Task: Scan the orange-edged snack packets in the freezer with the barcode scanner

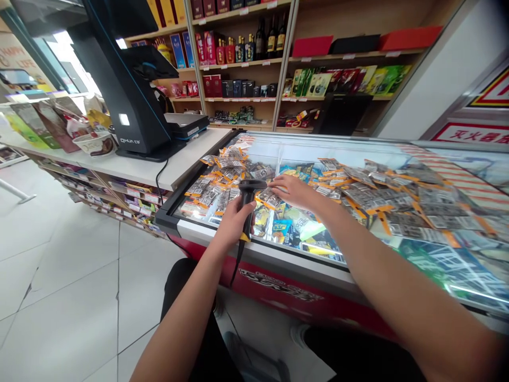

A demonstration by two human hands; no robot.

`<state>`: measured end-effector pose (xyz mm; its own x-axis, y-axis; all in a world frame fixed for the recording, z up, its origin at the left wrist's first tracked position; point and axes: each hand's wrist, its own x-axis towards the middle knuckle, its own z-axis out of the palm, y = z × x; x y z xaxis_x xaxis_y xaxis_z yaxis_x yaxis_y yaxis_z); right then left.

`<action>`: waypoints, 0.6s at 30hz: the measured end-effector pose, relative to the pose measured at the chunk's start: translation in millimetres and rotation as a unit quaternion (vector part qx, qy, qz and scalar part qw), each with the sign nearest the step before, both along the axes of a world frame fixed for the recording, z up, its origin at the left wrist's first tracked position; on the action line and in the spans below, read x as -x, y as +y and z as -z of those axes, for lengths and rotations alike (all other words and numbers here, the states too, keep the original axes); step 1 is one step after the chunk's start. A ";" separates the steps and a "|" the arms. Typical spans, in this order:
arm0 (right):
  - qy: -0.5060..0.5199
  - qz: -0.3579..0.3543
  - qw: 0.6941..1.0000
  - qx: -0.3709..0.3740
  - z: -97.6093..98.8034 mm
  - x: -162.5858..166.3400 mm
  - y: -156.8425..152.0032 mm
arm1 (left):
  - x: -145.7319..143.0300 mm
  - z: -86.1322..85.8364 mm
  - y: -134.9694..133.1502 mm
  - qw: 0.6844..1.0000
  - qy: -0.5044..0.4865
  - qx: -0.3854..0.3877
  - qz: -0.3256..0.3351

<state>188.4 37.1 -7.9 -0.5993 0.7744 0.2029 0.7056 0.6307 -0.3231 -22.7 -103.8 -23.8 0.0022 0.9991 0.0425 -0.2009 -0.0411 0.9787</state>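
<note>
My left hand [234, 225] is wrapped round the grip of a black barcode scanner [248, 204], its cable hanging down at the freezer's front edge. The scanner head points right, toward my right hand [292, 191]. The right fingers are bent together at the edge of a small snack packet [269, 199] with grey print and orange ends, just beside the scanner; the fingertips partly hide the contact. More such packets lie on the freezer's glass top: a loose pile [225, 172] left of the scanner and a larger spread [382, 193] to the right of my right arm.
Bagged goods show through the glass of the chest freezer [286, 291]. A black checkout scale [137, 106] stands on the white counter [177, 168] at left, with a paper bowl [94, 143] and bags beside it. Shelves of bottles and boxes [238, 63] line the back.
</note>
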 end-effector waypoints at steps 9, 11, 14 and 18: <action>0.037 0.011 0.998 0.054 -7.2 1.7 0.7 | 4.3 -7.7 -6.6 0.998 0.029 0.032 0.055; 0.041 0.017 0.996 0.071 -6.8 0.5 1.1 | 7.1 -9.1 -8.3 0.995 0.038 0.039 0.082; 0.045 0.017 0.995 0.091 -6.0 -2.1 2.5 | 10.7 -9.7 -9.8 0.992 0.038 0.069 0.102; 0.039 0.011 0.996 0.085 -6.9 -4.6 3.1 | 13.1 -8.7 -9.5 0.988 0.040 0.088 0.117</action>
<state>193.0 40.2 -1.0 -0.5687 0.8148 0.1127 0.6876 0.5461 -0.4786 -35.8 -113.4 -15.1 0.2302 0.9627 -0.1420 -0.1062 0.1699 0.9797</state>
